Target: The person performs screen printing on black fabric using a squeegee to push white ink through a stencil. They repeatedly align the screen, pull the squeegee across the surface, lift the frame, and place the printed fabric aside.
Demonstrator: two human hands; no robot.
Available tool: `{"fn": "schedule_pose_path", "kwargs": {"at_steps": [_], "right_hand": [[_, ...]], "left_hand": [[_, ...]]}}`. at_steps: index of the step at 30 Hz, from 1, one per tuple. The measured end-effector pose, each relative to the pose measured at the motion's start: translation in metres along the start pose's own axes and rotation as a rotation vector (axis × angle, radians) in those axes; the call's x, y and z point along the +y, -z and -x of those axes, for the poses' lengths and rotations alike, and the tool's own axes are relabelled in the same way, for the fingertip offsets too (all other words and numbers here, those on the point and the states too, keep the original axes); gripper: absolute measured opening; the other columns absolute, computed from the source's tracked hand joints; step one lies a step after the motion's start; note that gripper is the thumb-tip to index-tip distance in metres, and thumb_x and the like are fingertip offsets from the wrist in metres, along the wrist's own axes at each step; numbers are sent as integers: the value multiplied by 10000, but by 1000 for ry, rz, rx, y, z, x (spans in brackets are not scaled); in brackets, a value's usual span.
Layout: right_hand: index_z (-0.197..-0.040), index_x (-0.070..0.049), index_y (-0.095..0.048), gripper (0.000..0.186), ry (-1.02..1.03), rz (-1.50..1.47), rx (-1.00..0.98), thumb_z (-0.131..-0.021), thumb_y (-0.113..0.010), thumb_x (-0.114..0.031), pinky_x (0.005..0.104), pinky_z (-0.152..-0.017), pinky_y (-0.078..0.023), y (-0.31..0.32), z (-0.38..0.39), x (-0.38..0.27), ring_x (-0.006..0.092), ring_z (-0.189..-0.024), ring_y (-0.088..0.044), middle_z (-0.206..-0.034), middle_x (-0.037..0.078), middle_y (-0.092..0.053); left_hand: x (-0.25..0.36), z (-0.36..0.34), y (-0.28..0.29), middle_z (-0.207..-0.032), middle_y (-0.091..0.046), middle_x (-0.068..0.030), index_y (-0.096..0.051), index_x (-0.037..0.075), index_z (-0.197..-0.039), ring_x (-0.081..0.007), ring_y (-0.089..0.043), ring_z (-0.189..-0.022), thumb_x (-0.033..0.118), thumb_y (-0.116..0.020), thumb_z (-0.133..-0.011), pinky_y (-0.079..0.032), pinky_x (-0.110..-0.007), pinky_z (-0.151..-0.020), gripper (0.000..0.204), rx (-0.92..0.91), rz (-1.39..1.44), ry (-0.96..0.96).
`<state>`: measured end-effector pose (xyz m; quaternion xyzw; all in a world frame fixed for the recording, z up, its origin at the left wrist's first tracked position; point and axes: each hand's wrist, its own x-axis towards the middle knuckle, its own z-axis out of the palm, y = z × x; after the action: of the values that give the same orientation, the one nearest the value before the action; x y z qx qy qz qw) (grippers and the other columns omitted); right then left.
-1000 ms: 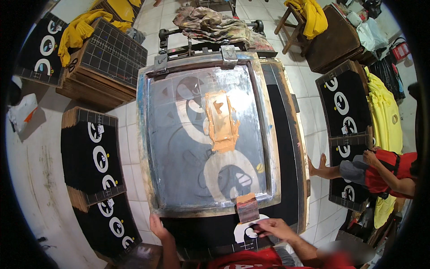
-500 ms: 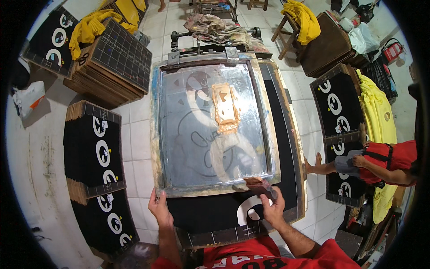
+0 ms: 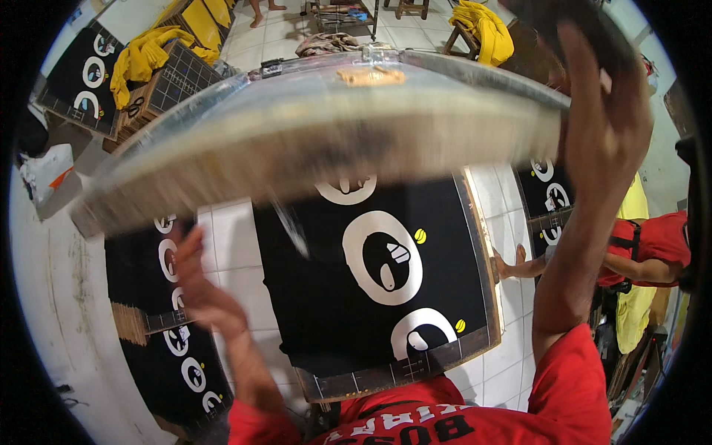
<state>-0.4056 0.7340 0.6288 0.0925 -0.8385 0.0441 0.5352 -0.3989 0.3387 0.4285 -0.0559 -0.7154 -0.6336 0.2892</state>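
Note:
A silkscreen frame [image 3: 334, 144] is tilted up steeply, its near edge raised high and smeared by motion. An orange-brown patch [image 3: 371, 76] shows on its mesh. My right hand [image 3: 612, 126] is up by the frame's right corner, closed round a dark squeegee [image 3: 586, 30]. Lower left, my left hand [image 3: 211, 297] is off the frame, blurred, its fingers stretched out with nothing in them. Under the frame, black fabric [image 3: 311, 319] lies on a dark gridded board [image 3: 404, 377]. White rings with black centres and small yellow marks are printed on it.
Stacked boards with printed black fabric [image 3: 159, 274] stand on the left, others [image 3: 545, 196] on the right. Another person in red [image 3: 653, 248] is at the right. Yellow cloth [image 3: 148, 55] drapes boards at the far left; more yellow cloth [image 3: 482, 30] hangs on a stool.
The frame has swung up from the fabric, uncovering the prints. My right hand has risen with the squeegee, far and right. My left hand has left the frame's corner and moved up and left.

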Motion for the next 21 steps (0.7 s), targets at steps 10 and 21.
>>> {"fn": "schedule_pose_path", "kwargs": {"at_steps": [10,21], "right_hand": [[-1238,-1,-685,370,-107,-251,180,-978,-694,-264,276,-710,-568,-33,-70,-13,144,-843,-703,-994,87,-757],[-1207,1,-659,287,-401,-347,146,-994,-678,-191,233,-656,-520,-20,-69,-36,121,-827,-695,-999,71,-742]], "left_hand": [[-143,159,-125,-1572,-438,-259,-454,-62,-1503,-428,-297,-1530,351,-607,-1010,-174,-619,-1244,661,-700,-869,-25],[-138,144,-125,-1615,-366,-282,-378,-66,-1550,-449,-242,-1550,363,-562,-1035,-133,-636,-1250,695,-817,-831,165]]}}
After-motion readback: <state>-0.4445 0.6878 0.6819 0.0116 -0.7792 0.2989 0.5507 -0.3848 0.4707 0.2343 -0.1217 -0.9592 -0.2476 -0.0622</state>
